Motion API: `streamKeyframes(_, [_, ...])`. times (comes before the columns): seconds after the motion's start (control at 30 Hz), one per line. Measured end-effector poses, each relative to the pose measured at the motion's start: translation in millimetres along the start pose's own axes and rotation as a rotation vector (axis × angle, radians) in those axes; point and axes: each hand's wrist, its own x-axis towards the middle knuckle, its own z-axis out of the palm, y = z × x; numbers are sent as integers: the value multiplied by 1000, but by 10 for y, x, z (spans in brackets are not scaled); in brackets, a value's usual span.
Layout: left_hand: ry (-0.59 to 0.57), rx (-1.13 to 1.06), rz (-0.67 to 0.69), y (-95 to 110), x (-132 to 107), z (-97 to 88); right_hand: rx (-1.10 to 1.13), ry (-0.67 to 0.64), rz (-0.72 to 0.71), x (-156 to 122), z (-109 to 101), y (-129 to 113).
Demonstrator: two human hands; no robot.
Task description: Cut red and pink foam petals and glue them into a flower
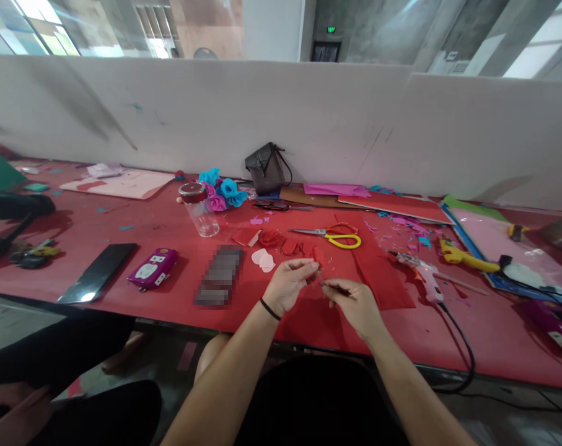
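Observation:
My left hand (287, 286), with a dark band at the wrist, pinches what looks like a small red paper piece (317, 253) at its fingertips. Close to it on the right, my right hand (352, 303) is closed in a pinch; what it holds is too small to make out. Thin pale strands show between the two hands. Just beyond them lie yellow-and-red-handled scissors (342, 238), curled red paper pieces (271, 239) and pale pink paper petals (264, 261). A red paper sheet (385, 285) lies beside my right hand.
A pink glue gun (427, 279) with a cord and a yellow glue gun (466, 257) lie right. Leftward are a blurred-out phone-like slab (219, 275), a clear jar (201, 214), a purple power strip (153, 269) and paper flowers (225, 191). Another person's legs (76, 365) show lower left.

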Motion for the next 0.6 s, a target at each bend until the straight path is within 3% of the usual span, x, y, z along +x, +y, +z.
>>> streamKeyframes(0.2, [55, 0, 6, -12, 23, -8, 117, -36, 14, 27, 49, 96])
streamKeyframes(0.43, [120, 37, 29, -81, 91, -49, 162, 38, -38, -23, 139, 246])
streamKeyframes(0.6, [153, 7, 37, -68, 86, -32, 131, -1, -43, -30, 163, 260])
